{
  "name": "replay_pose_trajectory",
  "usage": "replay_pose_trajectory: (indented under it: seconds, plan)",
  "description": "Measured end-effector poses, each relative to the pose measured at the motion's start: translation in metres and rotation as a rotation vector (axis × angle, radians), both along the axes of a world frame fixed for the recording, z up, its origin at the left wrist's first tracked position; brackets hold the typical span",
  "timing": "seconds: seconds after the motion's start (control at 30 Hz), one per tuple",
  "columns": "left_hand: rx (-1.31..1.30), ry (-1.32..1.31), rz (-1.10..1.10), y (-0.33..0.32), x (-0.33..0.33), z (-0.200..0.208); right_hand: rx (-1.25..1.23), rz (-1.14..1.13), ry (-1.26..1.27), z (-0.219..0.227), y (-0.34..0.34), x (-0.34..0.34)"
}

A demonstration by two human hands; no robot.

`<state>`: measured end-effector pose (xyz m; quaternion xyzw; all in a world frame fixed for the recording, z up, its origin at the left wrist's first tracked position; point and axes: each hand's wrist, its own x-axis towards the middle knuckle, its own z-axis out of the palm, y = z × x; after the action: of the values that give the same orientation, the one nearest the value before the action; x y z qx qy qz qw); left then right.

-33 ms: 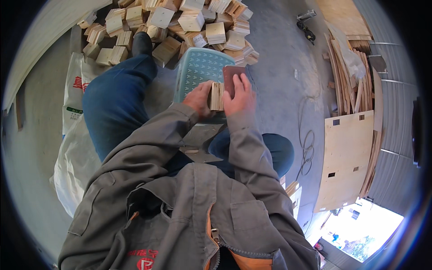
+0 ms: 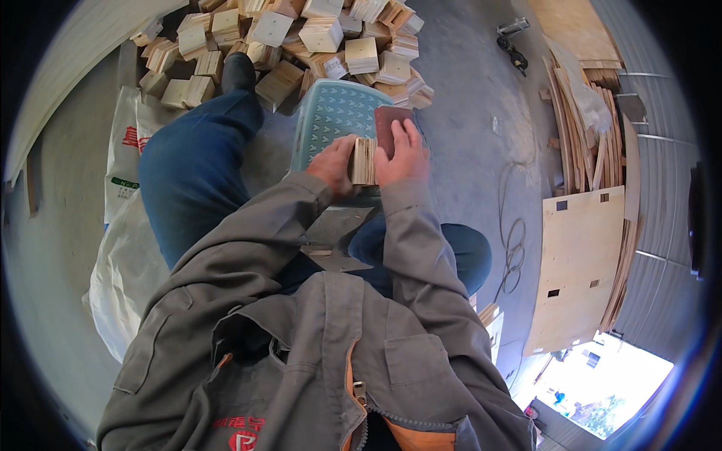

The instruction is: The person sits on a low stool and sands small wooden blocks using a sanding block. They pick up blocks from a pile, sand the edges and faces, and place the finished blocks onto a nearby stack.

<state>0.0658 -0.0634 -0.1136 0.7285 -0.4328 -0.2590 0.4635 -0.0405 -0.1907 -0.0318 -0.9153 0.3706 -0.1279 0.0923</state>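
Note:
My left hand (image 2: pixel 332 165) grips a small stack of square plywood pieces (image 2: pixel 364 162) from its left side, with the layered edges facing up. The stack stands over the near part of a pale blue-green plastic stool (image 2: pixel 342 113) with a patterned top. In my right hand (image 2: pixel 406 155) is a flat reddish-brown sanding block (image 2: pixel 392 124) with rounded corners. My fingers lie across its face, and it is held at the right side of the stack. Whether the block touches the wood cannot be made out.
Beyond the stool lies a large heap of plywood squares (image 2: pixel 321 35). A white sack (image 2: pixel 120 263) is at the left by my leg. To the right are a cable (image 2: pixel 514 255), a power tool (image 2: pixel 514 52), leaning boards (image 2: pixel 583 263) and wood strips (image 2: pixel 594 135).
My right hand and the sanding block have shifted very slightly up and to the right. The left hand and the plywood stack stay nearly in place.

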Motion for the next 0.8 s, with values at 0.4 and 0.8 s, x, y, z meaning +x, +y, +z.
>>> replay_pose_trajectory:
  seconds: [0.4, 0.8]
  plan:
    - [-0.06, -0.028, 0.021, -0.004, 0.0, -0.017, -0.029, 0.116, -0.022, 0.004, 0.046, -0.059]
    - [-0.049, -0.021, 0.011, -0.001, 0.0, 0.0, 0.018, 0.154, -0.044, 0.01, 0.066, -0.094]
